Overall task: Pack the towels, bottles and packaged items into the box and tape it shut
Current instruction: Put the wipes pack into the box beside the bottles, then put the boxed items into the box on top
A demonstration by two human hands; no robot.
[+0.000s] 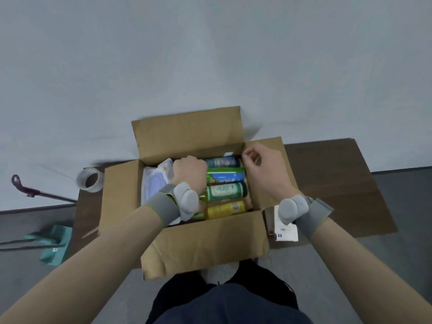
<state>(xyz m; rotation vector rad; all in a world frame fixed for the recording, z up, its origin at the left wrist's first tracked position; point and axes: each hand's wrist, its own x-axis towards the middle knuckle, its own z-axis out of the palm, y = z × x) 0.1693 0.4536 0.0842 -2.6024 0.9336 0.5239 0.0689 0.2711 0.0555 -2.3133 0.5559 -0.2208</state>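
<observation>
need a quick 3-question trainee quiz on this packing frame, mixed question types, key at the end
1. True or false: the box has its flaps folded shut.
2. Where is the tape roll? A) inside the box B) on the table, at the box's left C) on one of the box flaps
3. Which hand is down inside the box, beside the bottles?
Key: 1 false; 2 B; 3 the left hand.
</observation>
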